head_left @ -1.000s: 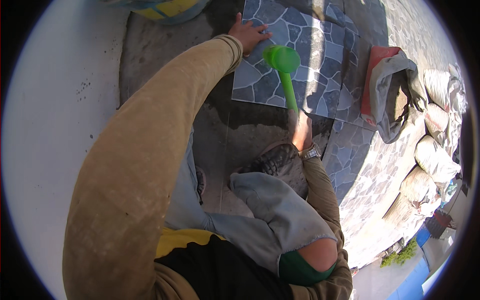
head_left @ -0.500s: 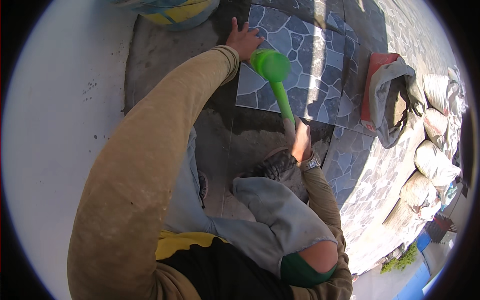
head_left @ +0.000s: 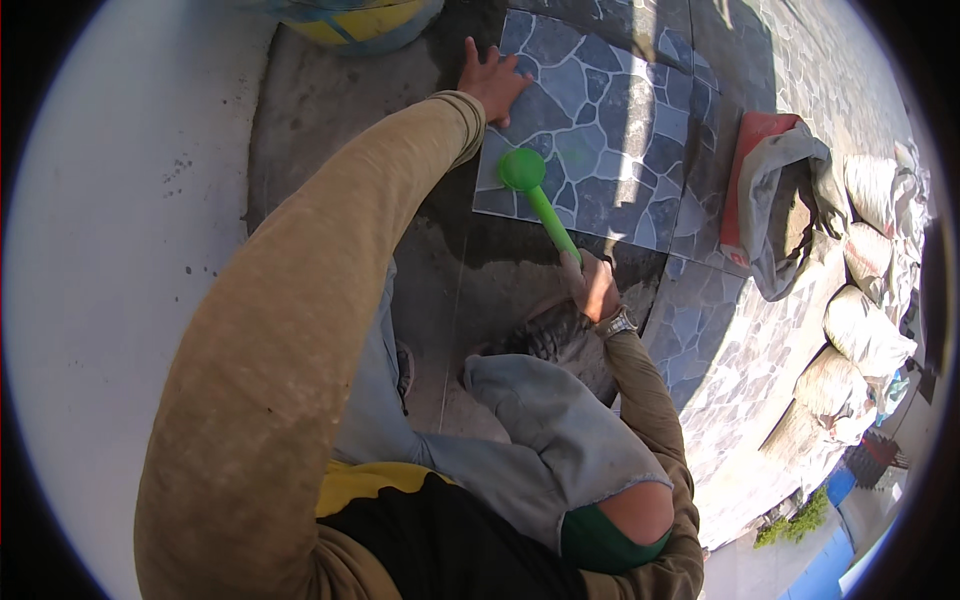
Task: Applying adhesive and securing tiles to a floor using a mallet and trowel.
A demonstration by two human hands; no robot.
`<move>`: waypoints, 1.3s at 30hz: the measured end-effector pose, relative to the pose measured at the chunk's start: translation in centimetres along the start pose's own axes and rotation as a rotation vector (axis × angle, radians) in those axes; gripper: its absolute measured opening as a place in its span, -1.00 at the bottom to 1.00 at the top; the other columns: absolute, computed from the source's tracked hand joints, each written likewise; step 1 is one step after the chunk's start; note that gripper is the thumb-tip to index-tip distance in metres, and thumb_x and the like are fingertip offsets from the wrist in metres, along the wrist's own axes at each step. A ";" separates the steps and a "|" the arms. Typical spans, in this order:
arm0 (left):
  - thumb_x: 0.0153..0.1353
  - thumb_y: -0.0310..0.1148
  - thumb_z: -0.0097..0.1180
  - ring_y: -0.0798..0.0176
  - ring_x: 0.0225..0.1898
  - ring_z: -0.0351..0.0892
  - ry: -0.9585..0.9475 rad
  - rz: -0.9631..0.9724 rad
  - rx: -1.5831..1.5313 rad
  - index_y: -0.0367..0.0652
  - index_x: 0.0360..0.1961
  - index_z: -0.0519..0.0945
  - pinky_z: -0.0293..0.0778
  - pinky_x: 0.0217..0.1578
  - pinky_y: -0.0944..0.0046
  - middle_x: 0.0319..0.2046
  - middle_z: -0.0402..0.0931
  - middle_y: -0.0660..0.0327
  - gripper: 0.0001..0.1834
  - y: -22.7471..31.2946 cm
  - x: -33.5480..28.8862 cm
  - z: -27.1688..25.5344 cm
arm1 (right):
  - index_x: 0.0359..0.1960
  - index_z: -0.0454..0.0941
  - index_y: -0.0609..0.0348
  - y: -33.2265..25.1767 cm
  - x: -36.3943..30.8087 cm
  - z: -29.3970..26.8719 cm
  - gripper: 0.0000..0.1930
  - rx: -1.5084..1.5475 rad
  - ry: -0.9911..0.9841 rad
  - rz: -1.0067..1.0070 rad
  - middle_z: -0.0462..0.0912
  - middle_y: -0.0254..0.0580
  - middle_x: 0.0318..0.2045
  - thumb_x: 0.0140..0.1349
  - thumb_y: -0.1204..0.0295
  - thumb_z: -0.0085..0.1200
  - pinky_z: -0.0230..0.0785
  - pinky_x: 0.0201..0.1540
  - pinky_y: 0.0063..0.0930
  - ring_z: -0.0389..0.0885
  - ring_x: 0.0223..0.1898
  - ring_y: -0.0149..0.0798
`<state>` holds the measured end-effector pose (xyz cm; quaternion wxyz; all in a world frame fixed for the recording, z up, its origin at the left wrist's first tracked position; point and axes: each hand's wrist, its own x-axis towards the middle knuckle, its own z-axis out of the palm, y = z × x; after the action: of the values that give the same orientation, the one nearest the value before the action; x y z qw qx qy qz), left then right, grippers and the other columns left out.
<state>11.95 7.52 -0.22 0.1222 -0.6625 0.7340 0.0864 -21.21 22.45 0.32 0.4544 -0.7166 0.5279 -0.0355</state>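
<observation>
My right hand [head_left: 597, 287] is wrapped round the handle of a bright green mallet [head_left: 545, 212]. The mallet's head is over the near left part of a grey floor tile [head_left: 563, 80] with a stone pattern and pale lines; whether it touches the surface I cannot tell. At the tile's left edge my left hand [head_left: 493, 84] rests with its fingers spread, holding nothing. Dark, damp-looking bedding shows along the tile's near and left sides.
A bucket [head_left: 365, 22] with blue and yellow stands at the far left by a white wall [head_left: 110, 300]. On the right, an opened sack [head_left: 775, 205] sits on laid tiles [head_left: 700, 300], with several filled sacks [head_left: 865, 325] beyond. My shoe [head_left: 550, 335] is below the tile.
The mallet's head has come down toward the tile's near left part, away from its raised place by my left hand. My left hand stays at the tile's edge.
</observation>
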 end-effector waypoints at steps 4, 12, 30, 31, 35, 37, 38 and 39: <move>-0.14 -0.07 0.55 -0.15 0.47 0.08 -0.025 0.002 -0.003 0.32 0.40 0.38 -0.23 0.34 -0.65 0.35 0.29 0.17 -0.01 -0.3 -0.3 0.3 | -0.34 0.52 0.29 -3.1 -0.9 -1.0 -0.65 0.076 0.054 -0.161 0.56 0.27 -0.51 0.38 0.18 0.03 0.33 -0.29 0.13 0.55 -0.35 0.40; -0.09 -0.02 0.49 -0.12 0.49 0.03 -0.036 -0.032 -0.043 0.10 0.41 0.37 -0.23 0.33 -0.66 0.38 0.26 0.16 -0.03 -1.0 -1.7 1.6 | -0.26 0.54 0.31 -2.6 -0.1 -0.4 -0.72 0.107 0.103 -0.147 0.55 0.19 -0.54 0.41 0.28 0.01 0.34 -0.36 0.06 0.57 -0.42 0.30; -0.17 0.17 0.49 -0.16 0.52 -0.01 -0.035 0.016 0.038 -0.19 0.41 0.30 -0.25 0.34 -0.65 0.46 0.19 0.09 0.16 0.4 -2.2 1.1 | -0.25 0.57 0.32 -3.7 7.1 -1.0 -0.65 0.124 0.262 -0.077 0.58 0.23 -0.49 0.43 0.22 -0.05 0.36 -0.35 -0.03 0.60 -0.37 0.31; -0.17 0.17 0.48 -0.17 0.51 0.00 -0.024 0.014 0.060 -0.20 0.40 0.31 -0.26 0.34 -0.65 0.45 0.20 0.09 0.15 0.2 -2.2 1.5 | -0.25 0.57 0.32 -3.2 7.8 -0.5 -0.66 0.107 0.182 -0.022 0.58 0.23 -0.50 0.43 0.22 -0.05 0.36 -0.36 -0.04 0.60 -0.37 0.32; -0.17 0.18 0.47 -0.16 0.51 0.03 -0.067 -0.003 0.098 -0.22 0.39 0.34 -0.29 0.35 -0.63 0.43 0.24 0.07 0.14 -0.4 -2.6 1.5 | -0.28 0.56 0.31 -7.9 6.5 -1.6 -0.60 0.198 0.302 -0.026 0.58 0.26 -0.49 0.42 0.14 -0.03 0.37 -0.31 0.00 0.60 -0.31 0.34; -0.15 0.18 0.47 -0.16 0.51 0.02 -0.063 0.008 0.084 -0.20 0.39 0.34 -0.30 0.36 -0.62 0.43 0.24 0.05 0.12 0.2 -2.5 0.9 | -0.28 0.56 0.32 -6.9 6.1 -1.3 -0.60 0.209 0.328 -0.067 0.59 0.27 -0.48 0.41 0.13 -0.03 0.38 -0.29 0.03 0.61 -0.29 0.35; -0.13 0.18 0.46 -0.16 0.51 0.01 -0.063 0.011 0.074 -0.18 0.40 0.34 -0.32 0.37 -0.61 0.43 0.23 0.03 0.11 0.5 -2.3 0.6 | -0.27 0.56 0.32 -4.7 6.4 -0.4 -0.61 0.153 0.312 -0.036 0.59 0.27 -0.48 0.42 0.16 -0.02 0.39 -0.30 0.02 0.62 -0.29 0.34; -0.13 0.18 0.46 -0.16 0.51 0.01 -0.061 0.011 0.075 -0.18 0.40 0.34 -0.32 0.37 -0.61 0.43 0.23 0.03 0.11 0.5 -2.2 0.5 | -0.26 0.56 0.32 -3.5 6.6 0.1 -0.63 0.099 0.290 -0.009 0.58 0.27 -0.48 0.42 0.19 -0.02 0.40 -0.31 0.01 0.62 -0.29 0.33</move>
<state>11.69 9.83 -0.11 0.1688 -0.6506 0.7361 0.0799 -15.67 17.42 -0.18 0.4079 -0.6832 0.5823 -0.1667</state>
